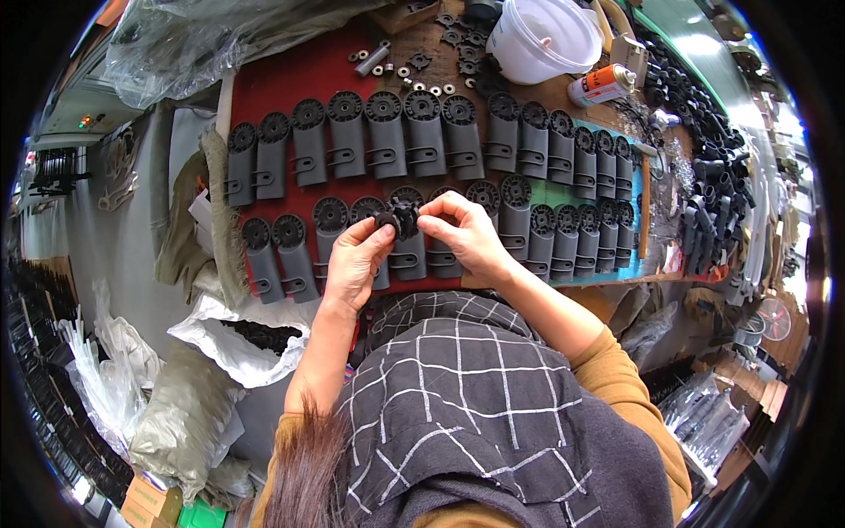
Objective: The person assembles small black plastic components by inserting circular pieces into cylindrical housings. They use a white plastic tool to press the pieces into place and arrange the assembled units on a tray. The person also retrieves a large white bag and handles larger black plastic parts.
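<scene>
Head view. A white plastic bowl stands at the far edge of the desk; its contents cannot be made out. Just beside it lies a spray can. Two rows of grey toothed-head plastic parts cover the red desk surface, with small washers beyond them. Bulging plastic sacks sit on the floor to the left. The left hand and right hand meet above the near row, their fingers pinched together on a small black gear piece.
</scene>
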{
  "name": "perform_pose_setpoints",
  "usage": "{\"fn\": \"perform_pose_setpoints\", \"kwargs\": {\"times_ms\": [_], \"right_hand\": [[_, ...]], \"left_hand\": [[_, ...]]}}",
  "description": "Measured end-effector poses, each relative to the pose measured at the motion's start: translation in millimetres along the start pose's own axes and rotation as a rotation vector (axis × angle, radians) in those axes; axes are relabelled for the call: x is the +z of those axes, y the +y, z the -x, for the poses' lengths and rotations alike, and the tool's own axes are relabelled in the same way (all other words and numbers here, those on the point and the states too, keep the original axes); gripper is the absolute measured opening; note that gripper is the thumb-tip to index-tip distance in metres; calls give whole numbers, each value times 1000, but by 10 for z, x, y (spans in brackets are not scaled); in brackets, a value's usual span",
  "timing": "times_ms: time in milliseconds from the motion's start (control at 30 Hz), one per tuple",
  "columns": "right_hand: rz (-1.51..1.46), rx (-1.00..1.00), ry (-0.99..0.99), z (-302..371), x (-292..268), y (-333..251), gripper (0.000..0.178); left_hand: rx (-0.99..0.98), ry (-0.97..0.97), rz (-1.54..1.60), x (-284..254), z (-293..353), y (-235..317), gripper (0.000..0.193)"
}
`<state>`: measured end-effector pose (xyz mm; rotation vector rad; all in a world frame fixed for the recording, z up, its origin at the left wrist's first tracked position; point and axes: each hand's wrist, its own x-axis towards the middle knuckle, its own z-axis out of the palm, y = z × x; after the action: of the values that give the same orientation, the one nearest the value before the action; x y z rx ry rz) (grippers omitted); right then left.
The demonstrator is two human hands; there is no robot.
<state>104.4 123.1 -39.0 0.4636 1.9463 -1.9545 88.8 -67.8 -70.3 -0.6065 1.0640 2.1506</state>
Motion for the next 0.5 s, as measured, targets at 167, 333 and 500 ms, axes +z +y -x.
{"fn": "perform_pose_setpoints", "kwargs": {"times_ms": [167, 333, 500], "right_hand": [[8, -61, 61, 144, -122, 69, 16], [1, 23, 207, 212, -332, 334, 18], [285, 58, 486, 58, -767, 670, 20]], "left_hand": [[-44, -35, -69, 103, -76, -86, 14], [-60, -41, -84, 199, -144, -144, 17], [-76, -28, -75, 253, -184, -137, 15]]}}
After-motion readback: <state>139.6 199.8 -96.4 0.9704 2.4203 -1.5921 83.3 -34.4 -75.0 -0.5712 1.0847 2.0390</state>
